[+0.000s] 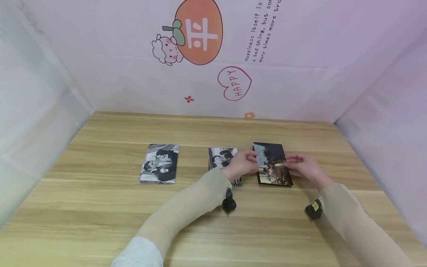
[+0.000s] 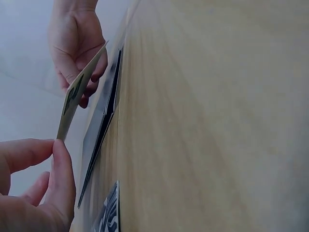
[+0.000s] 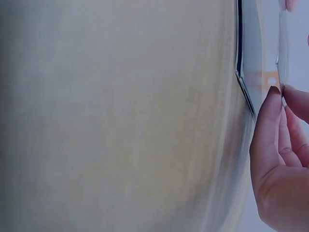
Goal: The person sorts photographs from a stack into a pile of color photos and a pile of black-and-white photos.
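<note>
A colour photo card (image 1: 271,161) with a street-like scene is held at its two side edges, one hand at each. My left hand (image 1: 242,163) pinches its left edge between thumb and finger; in the left wrist view the card (image 2: 79,94) is tilted, its pale back showing. On the opposite edge, the thumb and fingertips of my right hand (image 1: 305,167) pinch it too. Just under the held card lie dark, slightly bent cards (image 2: 99,125) on the table. A black-and-white photo card (image 1: 218,157) is partly hidden behind my left hand and wrist.
Another black-and-white photo card (image 1: 158,165) lies farther left on the wooden table (image 1: 100,207). White printed cloth (image 1: 133,85) hangs behind the table and along both sides. A small black camera (image 1: 229,202) sits at the left wrist, another camera (image 1: 313,210) at the right.
</note>
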`<state>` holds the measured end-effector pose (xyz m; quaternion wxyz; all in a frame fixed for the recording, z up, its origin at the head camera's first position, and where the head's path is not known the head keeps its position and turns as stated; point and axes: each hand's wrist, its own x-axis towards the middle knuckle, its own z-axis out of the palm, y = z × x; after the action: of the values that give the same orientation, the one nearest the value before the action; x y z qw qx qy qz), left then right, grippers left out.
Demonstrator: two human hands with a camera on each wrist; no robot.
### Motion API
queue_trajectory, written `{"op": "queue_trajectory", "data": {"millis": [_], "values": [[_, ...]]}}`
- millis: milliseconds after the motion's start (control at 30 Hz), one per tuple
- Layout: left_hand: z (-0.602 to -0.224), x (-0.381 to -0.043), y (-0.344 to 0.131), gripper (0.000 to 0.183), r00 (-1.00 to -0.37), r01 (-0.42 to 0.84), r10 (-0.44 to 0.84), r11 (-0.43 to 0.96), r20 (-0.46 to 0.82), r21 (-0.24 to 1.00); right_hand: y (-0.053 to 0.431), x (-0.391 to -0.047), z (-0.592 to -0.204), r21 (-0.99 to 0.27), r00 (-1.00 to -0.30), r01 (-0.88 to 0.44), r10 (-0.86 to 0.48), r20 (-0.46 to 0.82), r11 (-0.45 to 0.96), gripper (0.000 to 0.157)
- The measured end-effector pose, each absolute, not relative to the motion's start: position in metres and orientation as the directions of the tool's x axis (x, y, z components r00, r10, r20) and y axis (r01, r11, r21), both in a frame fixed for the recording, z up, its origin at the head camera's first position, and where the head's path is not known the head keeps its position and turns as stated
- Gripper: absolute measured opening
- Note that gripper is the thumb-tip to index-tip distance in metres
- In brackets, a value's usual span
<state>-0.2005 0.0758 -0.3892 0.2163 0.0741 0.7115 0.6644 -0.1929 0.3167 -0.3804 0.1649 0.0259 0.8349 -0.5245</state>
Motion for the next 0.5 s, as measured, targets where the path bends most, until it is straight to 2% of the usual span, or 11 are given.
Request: {"op": "queue_trajectory", "data": {"millis": [233,500], "values": [[-0.3917,-0.2045,0.0793,0.048,-0.894,-0.204,0.390,0.089,-0.223,0.975,0.3172,-0.1961,-0.3819,-0.848,-0.942,0.223,-0.118,-0.314,0.481,0.053],[-0.3962,-0.2054,0.0798,0.046,-0.895,-0.181,0.389,0.136,-0.221,0.974,0.3162,-0.1987,-0.3846,-0.814,-0.944,0.204,-0.111,-0.311,0.544,0.054]]}}
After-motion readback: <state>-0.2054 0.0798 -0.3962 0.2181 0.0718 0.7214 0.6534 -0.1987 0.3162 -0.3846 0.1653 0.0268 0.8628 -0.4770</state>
